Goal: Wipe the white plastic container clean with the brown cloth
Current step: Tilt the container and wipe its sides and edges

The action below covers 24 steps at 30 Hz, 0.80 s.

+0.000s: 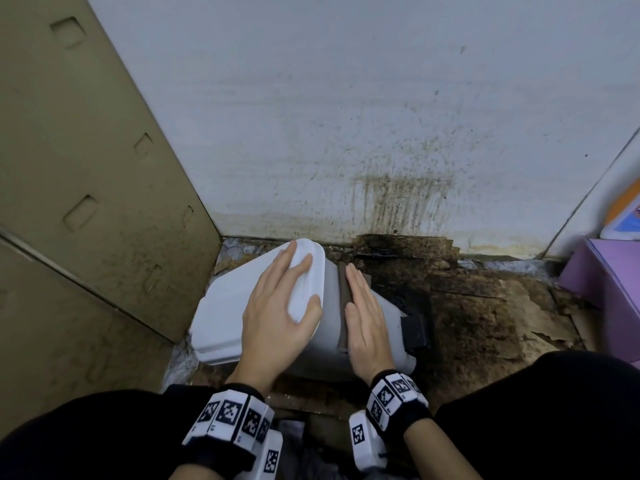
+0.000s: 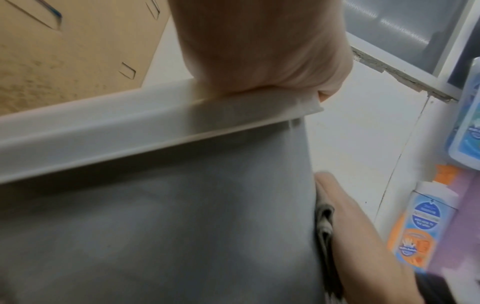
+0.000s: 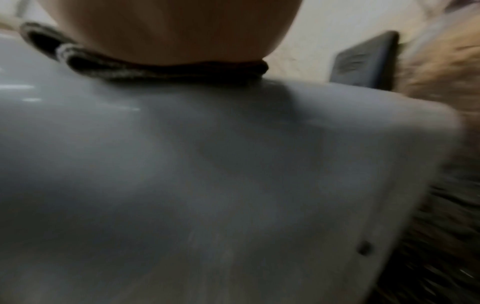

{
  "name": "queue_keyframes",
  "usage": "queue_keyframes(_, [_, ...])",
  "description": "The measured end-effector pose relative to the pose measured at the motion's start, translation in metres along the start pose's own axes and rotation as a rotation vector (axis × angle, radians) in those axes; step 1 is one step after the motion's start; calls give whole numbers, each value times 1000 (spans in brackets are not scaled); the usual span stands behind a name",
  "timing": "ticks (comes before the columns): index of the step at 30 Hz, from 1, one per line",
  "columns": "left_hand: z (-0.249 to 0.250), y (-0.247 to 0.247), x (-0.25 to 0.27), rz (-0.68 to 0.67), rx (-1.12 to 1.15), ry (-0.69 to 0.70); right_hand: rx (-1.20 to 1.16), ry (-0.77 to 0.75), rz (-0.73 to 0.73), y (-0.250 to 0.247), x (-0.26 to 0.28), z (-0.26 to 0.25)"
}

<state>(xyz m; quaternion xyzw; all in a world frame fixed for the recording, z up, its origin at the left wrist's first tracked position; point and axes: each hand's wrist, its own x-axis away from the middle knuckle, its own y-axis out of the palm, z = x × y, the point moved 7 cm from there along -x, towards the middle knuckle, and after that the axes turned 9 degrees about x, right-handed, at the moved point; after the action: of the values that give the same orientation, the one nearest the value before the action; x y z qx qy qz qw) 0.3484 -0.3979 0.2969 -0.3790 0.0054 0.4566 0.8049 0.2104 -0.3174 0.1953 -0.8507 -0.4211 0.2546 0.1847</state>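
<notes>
The white plastic container [image 1: 221, 306] lies on its side on the floor, its lid end turned to the left. My left hand [image 1: 277, 306] rests flat on the lid with fingers spread and straight; its palm [image 2: 259, 51] sits on the rim. My right hand [image 1: 363, 313] lies flat, fingers straight and together, and presses the folded brown cloth [image 1: 343, 289] onto the container's greyish side wall [image 2: 182, 226]. The cloth [image 3: 155, 71] shows as a dark folded edge under the palm [image 3: 168, 30]. Most of the cloth is hidden beneath the hand.
A tan metal cabinet [image 1: 86, 168] stands close on the left, a stained white wall [image 1: 346, 116] behind. The floor [image 1: 485, 306] is dark, dirty and peeling. A black object [image 1: 414, 330] lies past the container. A purple box [image 1: 609, 278] and soap bottles [image 2: 426, 216] stand right.
</notes>
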Motion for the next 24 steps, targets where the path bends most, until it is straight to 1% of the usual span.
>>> queue_keyframes(2, [0, -2, 0, 10, 5, 0, -6, 87, 24, -2, 6, 30])
queue_keyframes(4, [0, -3, 1, 10, 7, -6, -5, 205, 43, -3, 16, 60])
queue_keyframes(6, [0, -4, 2, 4, 1, -6, 2, 315, 36, -3, 25, 85])
queue_keyframes(9, [0, -3, 1, -6, -1, -13, 18, 378, -8, -3, 31, 97])
queue_keyframes(15, [1, -1, 1, 10, 2, -17, -37, 415, -18, -5, 29, 94])
queue_keyframes(18, [-4, -6, 1, 34, 14, -34, 7, 437, -46, -2, 22, 83])
queue_keyframes(20, [-8, -8, -1, 40, 18, -40, 12, 370, -42, 3, 14, 63])
queue_keyframes(24, [-8, -6, -1, 31, 3, -30, -66, 205, 1, 11, 0, 1])
